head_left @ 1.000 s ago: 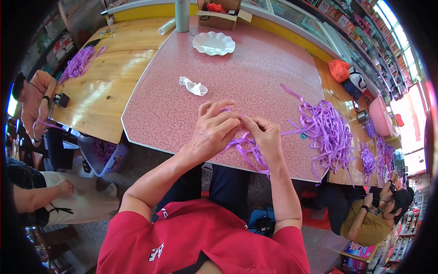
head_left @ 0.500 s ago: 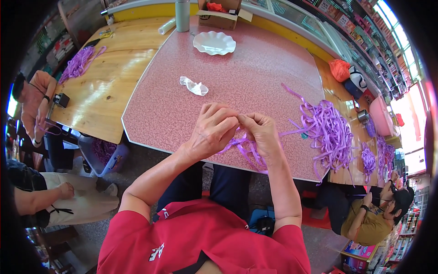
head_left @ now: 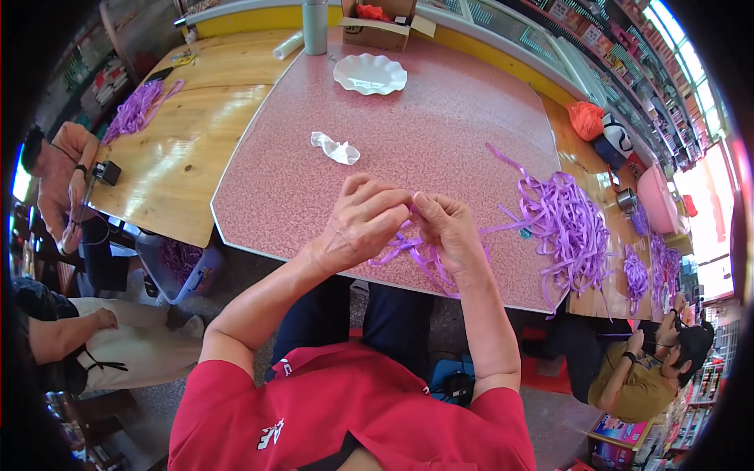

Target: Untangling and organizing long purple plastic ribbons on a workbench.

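Purple ribbon (head_left: 405, 244) left of ribbon pile (head_left: 572, 228); left hand (head_left: 363, 222) and right hand (head_left: 448, 233) pinch it, fingertips nearly meeting. Likely fine fingertip work; next move calls for steady pinch.

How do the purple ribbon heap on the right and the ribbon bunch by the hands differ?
The ribbon heap is large; what shows of the ribbon bunch is small. The heap piles up in many overlapping loops; the bunch shows a few looser strands. The heap is in open view; the bunch is partly hidden by the right hand. Both are narrow and purple.
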Demonstrator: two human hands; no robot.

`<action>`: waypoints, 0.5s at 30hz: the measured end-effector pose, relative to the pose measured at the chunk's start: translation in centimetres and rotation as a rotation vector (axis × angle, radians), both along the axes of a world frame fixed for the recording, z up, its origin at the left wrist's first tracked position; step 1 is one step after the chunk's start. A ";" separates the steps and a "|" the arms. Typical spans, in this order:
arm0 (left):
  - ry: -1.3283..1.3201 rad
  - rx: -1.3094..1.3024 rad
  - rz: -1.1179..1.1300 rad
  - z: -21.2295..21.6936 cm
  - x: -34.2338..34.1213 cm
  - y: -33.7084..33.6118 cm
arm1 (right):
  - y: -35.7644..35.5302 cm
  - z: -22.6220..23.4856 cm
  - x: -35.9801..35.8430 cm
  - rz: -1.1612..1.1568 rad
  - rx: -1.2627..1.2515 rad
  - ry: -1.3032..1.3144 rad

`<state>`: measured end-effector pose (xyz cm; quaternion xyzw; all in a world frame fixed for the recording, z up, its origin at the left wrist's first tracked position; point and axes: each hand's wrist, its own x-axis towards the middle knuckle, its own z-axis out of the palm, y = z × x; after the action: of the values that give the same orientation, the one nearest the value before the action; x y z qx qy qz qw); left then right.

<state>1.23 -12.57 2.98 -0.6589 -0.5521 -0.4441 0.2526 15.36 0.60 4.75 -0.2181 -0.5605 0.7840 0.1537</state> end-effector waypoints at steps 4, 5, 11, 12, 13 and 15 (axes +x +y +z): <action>-0.859 -0.108 -0.199 -0.4 0.9 -0.5 | -1.4 0.7 -0.4 -0.071 0.163 0.048; -1.287 -0.027 -0.474 -0.6 1.4 -0.2 | -1.1 0.4 -0.3 -0.073 0.165 0.048; -1.629 0.037 -0.651 -0.2 2.6 -0.7 | 0.7 0.1 -0.7 -0.014 -0.108 0.009; -1.591 0.087 -0.615 -0.1 2.9 -0.6 | 0.2 0.5 -1.0 0.014 -0.180 -0.008; -1.441 0.096 -0.513 -0.2 2.9 -0.3 | -0.1 0.9 -1.1 0.037 -0.250 -0.025; -0.844 0.058 -0.207 0.1 1.5 -0.3 | -0.4 0.3 -0.7 0.024 -0.169 -0.028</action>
<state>2.77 -12.89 3.10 -0.4640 -0.5254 -0.7128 -0.0228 14.61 0.19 5.03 -0.2345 -0.4969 0.8273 0.1173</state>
